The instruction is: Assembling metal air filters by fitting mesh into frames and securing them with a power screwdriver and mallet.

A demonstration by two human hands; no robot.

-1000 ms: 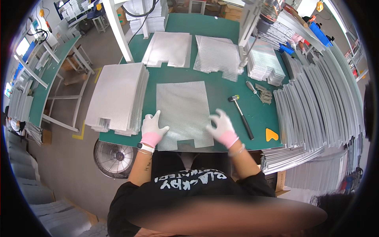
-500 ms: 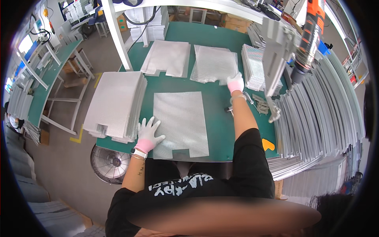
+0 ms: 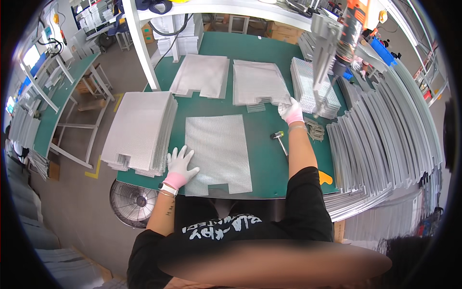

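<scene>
Mesh sheet [image 3: 217, 153] lies flat on the green desk [image 3: 264, 159], right in front of the person, its long axis running from the near edge away toward the far side. A notch is cut into its near edge. The left hand [image 3: 180, 166], in a white glove with a pink cuff, rests palm down on the sheet's near left corner with the fingers spread wide; nothing is clamped in its grip. The right hand [image 3: 290, 110], gloved the same way, reaches far out to the near right corner of a mesh stack [image 3: 256, 83] and touches its edge; whether that grip is closed on a sheet I cannot tell.

A taller pile [image 3: 139, 132] sits just left of the sheet, almost touching the left hand. Bare green surface lies between the sheet and the right forearm, where a hammer [image 3: 280, 140] lies. Another stack [image 3: 202, 74] sits beyond the sheet, well apart from it. Metal frames [image 3: 380, 139] fan out along the right side, crowding that edge. A fan [image 3: 131, 202] stands on the floor below the near left corner.
</scene>
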